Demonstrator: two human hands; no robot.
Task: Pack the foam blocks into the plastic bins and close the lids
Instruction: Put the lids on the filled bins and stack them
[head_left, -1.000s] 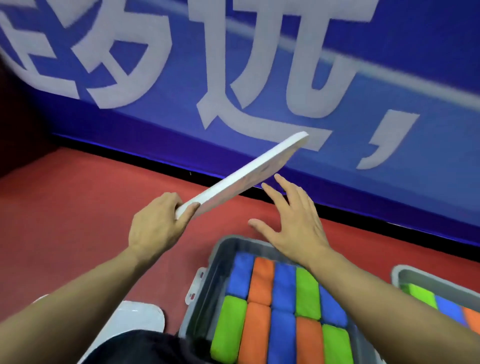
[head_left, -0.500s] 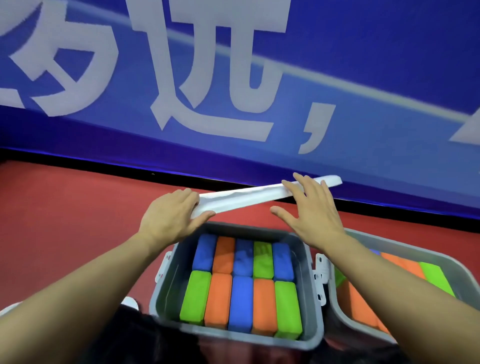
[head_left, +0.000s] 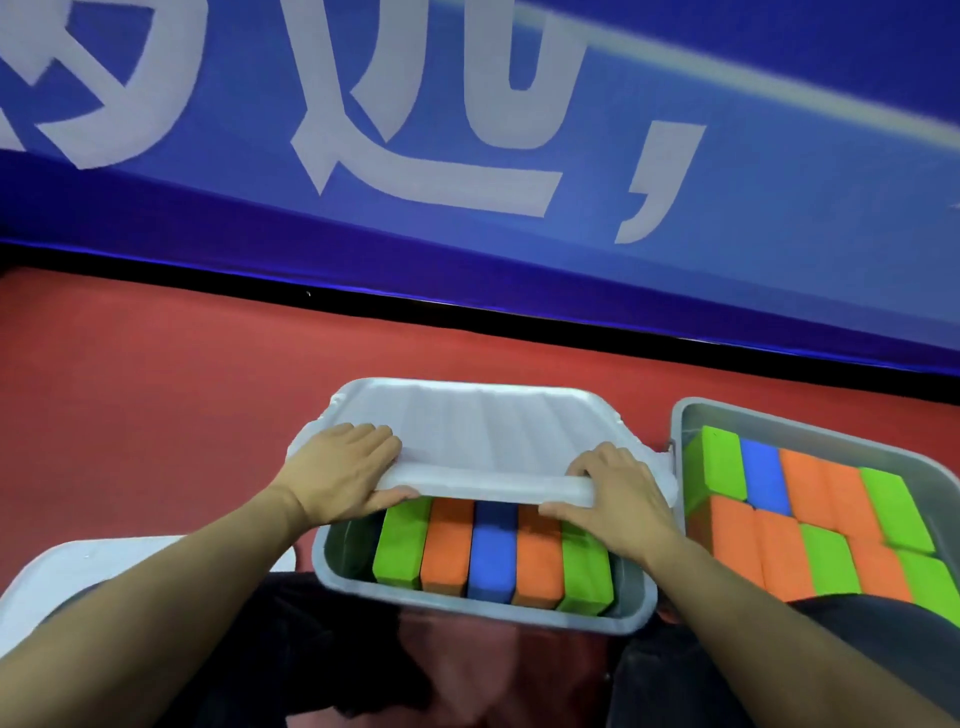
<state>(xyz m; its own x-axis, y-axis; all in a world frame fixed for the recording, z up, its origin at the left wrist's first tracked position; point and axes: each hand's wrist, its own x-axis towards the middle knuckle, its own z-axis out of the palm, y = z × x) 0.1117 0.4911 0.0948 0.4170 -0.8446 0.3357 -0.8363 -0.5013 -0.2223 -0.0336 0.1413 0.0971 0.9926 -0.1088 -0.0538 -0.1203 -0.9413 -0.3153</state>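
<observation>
At the far left a second white lid (head_left: 130, 566) lies on the red floor (head_left: 156, 405). The left hand (head_left: 340, 475) is clamped on the near left corner of the white lid (head_left: 467, 441), tilted over the grey bin (head_left: 483, 610); the near row of foam blocks (head_left: 493, 553) is still uncovered. The right hand (head_left: 615, 491) is held on the near right corner. If lowered askew, the lid could be caught on the rim. The right bin (head_left: 831, 431) is filled, uncovered.

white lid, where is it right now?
Head view, centre: the white lid lies tilted over the far half of the left bin, near edge raised, held by the left hand and right hand.
</observation>
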